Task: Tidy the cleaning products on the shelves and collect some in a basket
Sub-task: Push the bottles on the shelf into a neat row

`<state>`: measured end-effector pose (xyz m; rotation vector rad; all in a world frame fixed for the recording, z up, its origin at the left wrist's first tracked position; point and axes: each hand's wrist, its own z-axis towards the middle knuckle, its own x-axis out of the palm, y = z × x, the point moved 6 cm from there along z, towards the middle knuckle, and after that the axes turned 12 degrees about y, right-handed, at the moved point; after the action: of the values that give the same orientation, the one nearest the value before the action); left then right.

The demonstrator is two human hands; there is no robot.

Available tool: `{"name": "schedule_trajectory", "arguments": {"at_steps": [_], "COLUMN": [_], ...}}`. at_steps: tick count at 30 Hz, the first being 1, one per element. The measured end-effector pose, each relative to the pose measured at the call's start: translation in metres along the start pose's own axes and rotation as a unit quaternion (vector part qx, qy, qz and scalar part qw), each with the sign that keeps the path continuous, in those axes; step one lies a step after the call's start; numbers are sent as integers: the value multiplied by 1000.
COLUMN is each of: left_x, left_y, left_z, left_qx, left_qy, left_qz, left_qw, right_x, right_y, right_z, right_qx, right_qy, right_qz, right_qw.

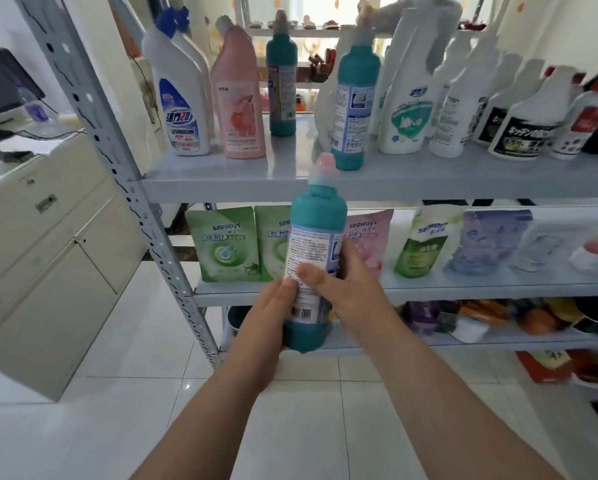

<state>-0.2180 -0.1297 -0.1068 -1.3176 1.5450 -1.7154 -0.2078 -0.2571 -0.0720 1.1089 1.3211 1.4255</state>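
Teal plastic, smooth and faintly glossy, is forming the bottle [316, 251] that both hands are holding upright in the air in front of the shelves, level with the gap between the top shelf [242, 181] and the middle shelf [464, 289]. The left hand [273, 313] is cupping its lower side near the base. The right hand [346, 289] is wrapping its waist, thumb lying across the paper label. Each grip is therefore closing on the bottle, neither standing wide.

The body is a straight round cylinder with a domed shoulder, narrowing to a small pink cap. That slick wall is probably offering little purchase, so if 1 hand is letting go before the other is tightening, the bottle may be twisting or sliding down towards the hard, shiny floor tiles [152, 323].

On the top shelf 2 matching bottles are standing, the rear bottle [282, 88] well back and the front bottle [354, 109] close to the front edge. Being tall and narrow on glossy painted metal, they are likely tipping or skidding if a knuckle is nudging them during a placement. The pink bottle [237, 98] beside them is looking equally top-heavy.

Below, the green pouches [223, 245] are soft printed film, leaning rather than standing firm, and easily knocked flat. No basket is showing, so I cannot tell where it is.
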Motion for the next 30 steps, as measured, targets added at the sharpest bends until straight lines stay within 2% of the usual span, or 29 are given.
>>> {"name": "schedule_trajectory", "arguments": {"at_steps": [3, 6, 8, 11, 13, 15, 18, 21, 26, 30], "left_x": [33, 69, 99, 138, 154, 158, 159, 163, 154, 128], "left_y": [9, 33, 48, 66, 78, 89, 95, 90, 78, 62], "left_z": [3, 3, 3, 6, 7, 6, 3, 1, 0, -1], "left_qx": [-2, -82, -108, -111, -126, -135, -98, -63, -8, 78], "left_qy": [-28, -55, -26, 30, 27, 7, -21, -30, 9, 18], "left_qz": [-17, -80, -156, -183, -147, -88, -3, 40, 73, 86], "left_qw": [999, 992, 981, 976, 981, 987, 995, 997, 997, 993], "right_x": [-25, -56, -74, -99, -116, -134, -149, -146, -126, -115], "right_y": [2, -13, -24, -33, -35, -31, -22, -16, -3, 2], "right_z": [-16, -35, -52, -76, -89, -98, -115, -128, -128, -125], "right_qx": [15, 70, 115, 130, 135, 100, 53, 37, 0, -44], "right_qy": [18, 3, -6, 2, -10, -18, -29, -30, -6, -3], "right_qz": [48, 201, 257, 298, 266, 219, 96, -6, -62, -84], "right_qw": [999, 977, 960, 946, 954, 971, 994, 999, 998, 996]}}
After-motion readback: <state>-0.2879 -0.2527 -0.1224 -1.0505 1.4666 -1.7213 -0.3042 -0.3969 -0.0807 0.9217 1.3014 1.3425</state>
